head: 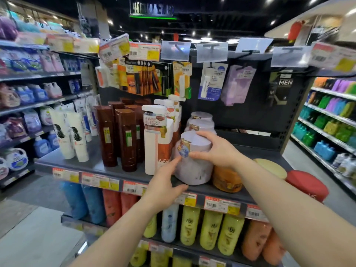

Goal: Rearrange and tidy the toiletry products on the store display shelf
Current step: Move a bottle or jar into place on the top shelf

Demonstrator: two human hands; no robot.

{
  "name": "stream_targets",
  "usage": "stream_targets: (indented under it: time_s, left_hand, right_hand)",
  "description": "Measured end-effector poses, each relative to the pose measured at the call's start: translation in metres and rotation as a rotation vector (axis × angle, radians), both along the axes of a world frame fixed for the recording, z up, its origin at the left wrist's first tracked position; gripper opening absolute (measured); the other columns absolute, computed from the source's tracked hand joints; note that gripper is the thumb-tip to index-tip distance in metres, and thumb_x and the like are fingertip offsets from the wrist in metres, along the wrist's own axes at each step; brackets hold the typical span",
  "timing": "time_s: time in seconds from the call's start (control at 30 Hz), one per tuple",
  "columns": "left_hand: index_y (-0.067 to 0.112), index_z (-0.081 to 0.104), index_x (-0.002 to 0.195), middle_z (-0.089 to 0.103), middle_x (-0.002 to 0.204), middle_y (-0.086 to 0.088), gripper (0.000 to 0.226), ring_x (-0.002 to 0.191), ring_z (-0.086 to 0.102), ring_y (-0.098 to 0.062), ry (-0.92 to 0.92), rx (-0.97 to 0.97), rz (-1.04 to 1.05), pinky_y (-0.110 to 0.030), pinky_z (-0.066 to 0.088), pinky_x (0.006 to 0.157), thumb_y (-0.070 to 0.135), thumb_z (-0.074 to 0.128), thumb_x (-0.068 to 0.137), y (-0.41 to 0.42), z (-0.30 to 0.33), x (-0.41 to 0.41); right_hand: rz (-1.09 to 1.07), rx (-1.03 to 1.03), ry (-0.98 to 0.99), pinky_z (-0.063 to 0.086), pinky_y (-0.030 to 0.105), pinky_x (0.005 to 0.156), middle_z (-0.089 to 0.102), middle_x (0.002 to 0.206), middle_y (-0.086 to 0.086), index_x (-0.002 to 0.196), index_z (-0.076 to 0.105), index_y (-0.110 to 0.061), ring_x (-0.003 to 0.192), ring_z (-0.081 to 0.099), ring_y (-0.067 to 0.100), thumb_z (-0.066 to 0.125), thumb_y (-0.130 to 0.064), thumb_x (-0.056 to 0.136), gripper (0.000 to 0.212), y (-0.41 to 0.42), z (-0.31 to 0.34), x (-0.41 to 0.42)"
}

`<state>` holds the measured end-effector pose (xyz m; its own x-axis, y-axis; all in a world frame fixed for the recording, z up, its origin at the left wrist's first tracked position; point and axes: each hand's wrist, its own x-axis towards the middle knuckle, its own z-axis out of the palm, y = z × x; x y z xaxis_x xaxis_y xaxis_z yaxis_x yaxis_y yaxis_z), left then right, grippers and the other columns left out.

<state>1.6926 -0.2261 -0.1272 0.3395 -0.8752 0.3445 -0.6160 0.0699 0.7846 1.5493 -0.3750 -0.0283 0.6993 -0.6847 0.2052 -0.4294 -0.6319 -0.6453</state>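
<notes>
Lilac jar (192, 166) on shelf (92, 160), right hand (215, 149) grip curled round lid, left hand (163, 182) fingers straight, touching its side

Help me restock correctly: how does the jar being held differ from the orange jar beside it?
The held jar is pale lilac; the orange jar is amber. The lilac jar looks taller and wider than the orange one. The right hand grips the lilac jar's lid and the left hand touches its side; nobody touches the orange jar. Both are round, stand upright and sit at the shelf front.
</notes>
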Motion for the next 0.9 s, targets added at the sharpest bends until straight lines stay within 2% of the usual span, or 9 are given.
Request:
stream_targets:
  time_s: [0.17,0.23,0.4,0.57,0.63,0.7,0.73,0.83,0.9]
  left_hand:
    - [0.045,0.028,0.145,0.040,0.143,0.018,0.087,0.123,0.050,-0.005,0.055,0.003,-0.030,-0.031,0.046,0.101,0.026,0.077,0.076,-0.001,0.006,0.005]
    - [0.046,0.030,0.143,0.043,0.140,0.013,0.085,0.116,0.054,-0.005,0.112,0.003,-0.037,-0.027,0.050,0.095,0.023,0.078,0.077,-0.003,0.007,0.007]
    - [0.049,0.033,0.140,0.046,0.135,0.008,0.082,0.106,0.058,-0.004,0.165,0.013,-0.052,-0.027,0.053,0.089,0.021,0.078,0.077,-0.005,0.009,0.013]
    - [0.047,0.033,0.141,0.046,0.133,0.011,0.079,0.104,0.059,-0.005,0.162,0.023,-0.081,-0.021,0.052,0.085,0.024,0.076,0.078,-0.004,0.011,0.014]
    - [0.043,0.038,0.139,0.049,0.130,0.013,0.072,0.103,0.059,0.000,0.161,-0.001,-0.088,-0.016,0.050,0.083,0.025,0.074,0.080,-0.002,0.012,0.014]
    - [0.035,0.046,0.135,0.054,0.122,0.018,0.059,0.100,0.056,0.012,0.082,-0.079,-0.013,-0.006,0.044,0.080,0.030,0.072,0.082,0.001,0.012,0.015]
    - [0.032,0.051,0.131,0.056,0.116,0.019,0.053,0.098,0.055,0.012,0.008,-0.129,0.073,-0.006,0.041,0.081,0.032,0.070,0.082,0.004,0.012,0.018]
    - [0.020,0.060,0.120,0.061,0.106,0.009,0.040,0.099,0.057,-0.008,-0.170,-0.256,0.287,-0.021,0.041,0.085,0.029,0.070,0.082,0.012,0.010,0.031]
    - [0.017,0.062,0.117,0.062,0.105,0.001,0.037,0.098,0.058,-0.015,-0.208,-0.238,0.336,-0.024,0.042,0.084,0.027,0.070,0.082,0.016,0.005,0.041]
  right_hand:
    - [0.010,0.016,0.011,0.037,0.017,0.076,0.042,0.143,-0.010,0.140,0.036,-0.043,0.113,0.041,0.005,0.074,-0.064,0.066,0.086,-0.002,-0.001,-0.001]
    - [0.000,0.023,0.007,0.038,0.016,0.076,0.042,0.143,-0.010,0.141,0.034,-0.043,0.112,0.041,0.005,0.074,-0.064,0.066,0.087,-0.002,-0.002,0.000]
    - [-0.056,0.019,-0.071,0.035,0.025,0.095,0.032,0.151,-0.005,0.149,0.021,-0.035,0.127,0.036,0.010,0.076,-0.057,0.070,0.099,0.010,-0.010,-0.001]
    - [-0.173,-0.273,-0.135,0.027,0.036,0.111,0.030,0.153,0.000,0.150,0.023,-0.029,0.140,0.026,0.018,0.073,-0.053,0.074,0.094,0.035,-0.024,-0.003]
    - [-0.238,-0.339,-0.127,0.020,0.038,0.116,0.025,0.156,0.001,0.150,0.024,-0.028,0.143,0.019,0.019,0.070,-0.052,0.078,0.088,0.044,-0.033,-0.005]
    - [-0.301,-0.375,-0.116,0.015,0.036,0.116,0.022,0.158,0.003,0.149,0.025,-0.027,0.144,0.015,0.020,0.067,-0.051,0.081,0.083,0.052,-0.043,-0.008]
    - [-0.327,-0.389,-0.128,0.015,0.036,0.115,0.022,0.157,0.004,0.149,0.026,-0.028,0.144,0.016,0.021,0.067,-0.050,0.082,0.082,0.056,-0.047,-0.010]
    - [-0.363,-0.379,-0.172,0.017,0.040,0.116,0.025,0.156,0.006,0.149,0.027,-0.030,0.145,0.016,0.022,0.067,-0.046,0.082,0.080,0.065,-0.054,-0.016]
    - [-0.369,-0.369,-0.160,0.018,0.042,0.118,0.027,0.156,0.005,0.149,0.027,-0.029,0.145,0.016,0.022,0.067,-0.043,0.083,0.078,0.070,-0.058,-0.022]
